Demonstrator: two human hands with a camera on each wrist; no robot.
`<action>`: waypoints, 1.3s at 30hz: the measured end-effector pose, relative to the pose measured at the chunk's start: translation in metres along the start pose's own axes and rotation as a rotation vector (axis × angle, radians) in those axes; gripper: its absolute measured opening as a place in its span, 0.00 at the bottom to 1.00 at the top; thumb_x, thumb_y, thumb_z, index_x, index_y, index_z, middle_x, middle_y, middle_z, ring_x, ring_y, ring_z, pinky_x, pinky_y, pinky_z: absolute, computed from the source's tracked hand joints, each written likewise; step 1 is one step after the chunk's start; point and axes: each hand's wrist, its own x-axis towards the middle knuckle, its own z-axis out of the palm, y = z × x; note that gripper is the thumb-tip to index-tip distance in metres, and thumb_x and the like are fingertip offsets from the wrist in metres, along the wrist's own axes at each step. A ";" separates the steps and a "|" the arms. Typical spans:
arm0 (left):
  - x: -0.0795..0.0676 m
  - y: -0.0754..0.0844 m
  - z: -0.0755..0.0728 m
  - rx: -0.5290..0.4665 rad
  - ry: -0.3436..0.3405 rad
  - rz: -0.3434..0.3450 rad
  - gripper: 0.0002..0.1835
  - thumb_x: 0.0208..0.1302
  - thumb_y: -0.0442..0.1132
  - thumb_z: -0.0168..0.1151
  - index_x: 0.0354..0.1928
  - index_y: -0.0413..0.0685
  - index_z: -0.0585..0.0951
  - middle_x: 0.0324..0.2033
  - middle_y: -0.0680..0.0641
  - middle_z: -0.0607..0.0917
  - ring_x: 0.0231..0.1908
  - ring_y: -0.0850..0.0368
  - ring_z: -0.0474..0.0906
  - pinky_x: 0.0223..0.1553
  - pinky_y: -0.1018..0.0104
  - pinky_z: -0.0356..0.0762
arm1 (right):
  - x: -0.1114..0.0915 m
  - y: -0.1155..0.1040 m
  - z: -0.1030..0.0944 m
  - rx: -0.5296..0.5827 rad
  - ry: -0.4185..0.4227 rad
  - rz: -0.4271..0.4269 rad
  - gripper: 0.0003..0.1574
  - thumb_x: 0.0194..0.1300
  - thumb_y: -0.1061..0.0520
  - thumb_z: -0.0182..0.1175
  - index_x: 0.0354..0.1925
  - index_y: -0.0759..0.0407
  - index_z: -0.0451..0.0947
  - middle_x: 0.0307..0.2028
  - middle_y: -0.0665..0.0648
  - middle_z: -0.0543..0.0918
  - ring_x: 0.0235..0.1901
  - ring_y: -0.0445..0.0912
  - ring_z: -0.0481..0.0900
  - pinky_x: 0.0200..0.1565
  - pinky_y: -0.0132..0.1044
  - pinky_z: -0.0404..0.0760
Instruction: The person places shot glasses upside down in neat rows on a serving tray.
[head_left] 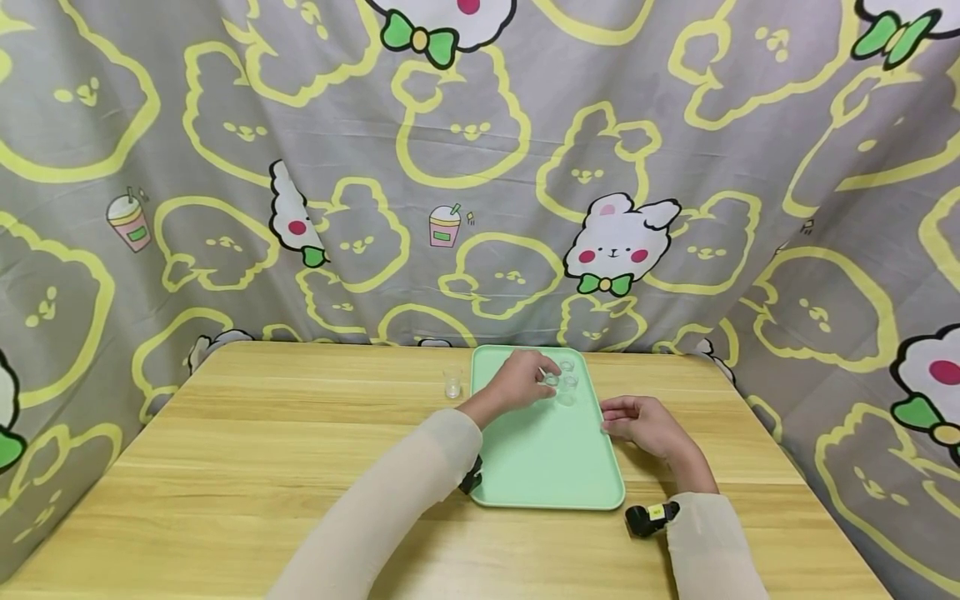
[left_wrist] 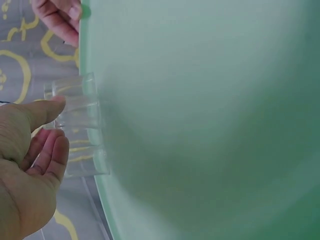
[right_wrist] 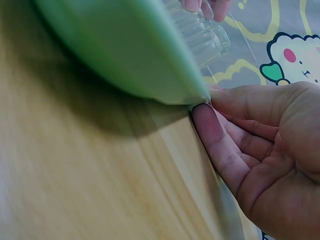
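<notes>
Near the far end of a light green tray [head_left: 551, 467], my left hand [head_left: 517, 380] pinches a small clear shot glass [left_wrist: 79, 112] between thumb and fingers. The glass stands upright on the tray, close beside several similar clear glasses [head_left: 567, 400]. In the left wrist view, another glass [left_wrist: 86, 161] shows past the fingers. My right hand [head_left: 647, 427] grips the tray's right rim, its thumb above and its fingers underneath, as the right wrist view shows [right_wrist: 260, 135].
One more clear glass [head_left: 452, 383] stands on the wooden table [head_left: 300, 442], just left of the tray. A grey patterned curtain [head_left: 480, 200] hangs behind the table and along its sides. Black wrist cameras, such as the right one [head_left: 649, 518], sit on both wrists.
</notes>
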 end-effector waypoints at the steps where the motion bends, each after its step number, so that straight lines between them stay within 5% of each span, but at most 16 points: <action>1: 0.000 0.000 0.000 0.004 0.001 0.001 0.14 0.61 0.34 0.75 0.50 0.47 0.89 0.45 0.50 0.87 0.42 0.59 0.82 0.41 0.73 0.78 | 0.000 0.000 0.000 0.000 -0.001 0.000 0.26 0.68 0.64 0.67 0.60 0.74 0.76 0.47 0.63 0.84 0.42 0.45 0.82 0.41 0.34 0.84; 39: 0.000 0.006 -0.010 0.131 -0.010 0.004 0.17 0.61 0.37 0.76 0.54 0.52 0.88 0.50 0.53 0.87 0.45 0.59 0.85 0.43 0.72 0.80 | 0.001 0.004 0.000 -0.005 0.000 -0.011 0.26 0.68 0.64 0.67 0.61 0.74 0.75 0.47 0.62 0.85 0.42 0.44 0.82 0.41 0.33 0.84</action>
